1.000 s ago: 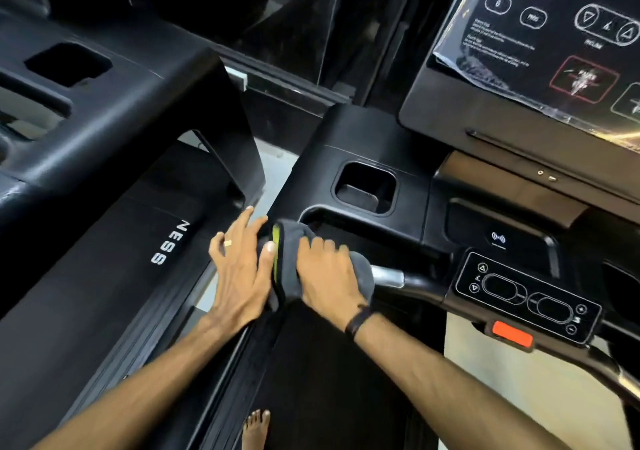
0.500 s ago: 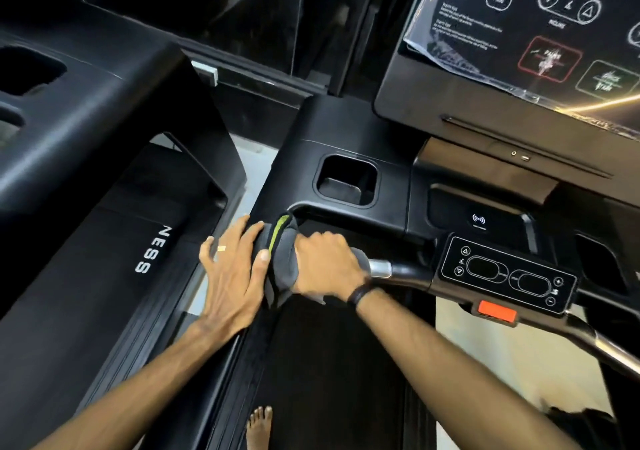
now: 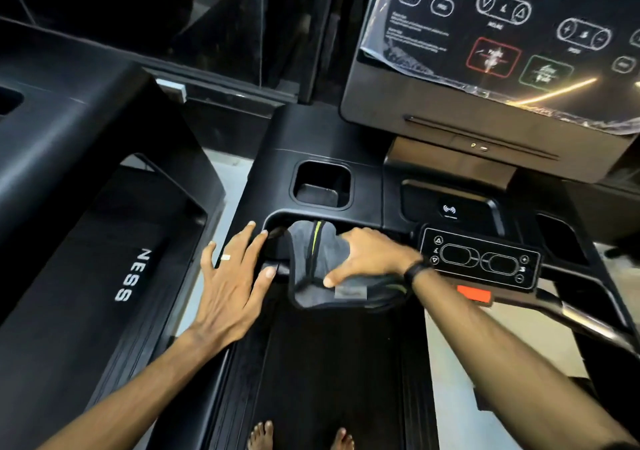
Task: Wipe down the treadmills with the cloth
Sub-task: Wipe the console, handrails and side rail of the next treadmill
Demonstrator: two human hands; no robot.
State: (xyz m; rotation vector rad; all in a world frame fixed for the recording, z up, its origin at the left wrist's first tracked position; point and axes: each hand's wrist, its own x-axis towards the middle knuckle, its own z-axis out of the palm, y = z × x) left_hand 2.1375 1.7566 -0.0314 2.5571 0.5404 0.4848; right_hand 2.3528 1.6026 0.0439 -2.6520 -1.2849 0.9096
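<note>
I stand on a black treadmill whose console deck point(image 3: 322, 138) lies in front of me. A grey cloth point(image 3: 313, 266) with a yellow-green stripe drapes over the left end of the handlebar. My right hand point(image 3: 367, 257) grips the cloth, thumb under its lower fold and fingers curled over the top. My left hand point(image 3: 235, 276), with a ring, rests spread on the treadmill's left arm beside the cloth, fingers straight, thumb near the cloth's edge. The bar under the cloth is hidden.
A button panel point(image 3: 481, 259) with an orange tab point(image 3: 474, 294) sits on the handlebar to the right. A plastic-wrapped display point(image 3: 502, 34) rises at the top right. A cup recess point(image 3: 322, 185) lies behind the cloth. A second treadmill point(image 3: 86, 242) stands at left. My bare feet point(image 3: 263, 432) are on the belt.
My right hand has carried the cloth rightward along the bar, and the cloth now hangs wider. My left hand has stayed on the treadmill's left arm. The view shifted toward the console.
</note>
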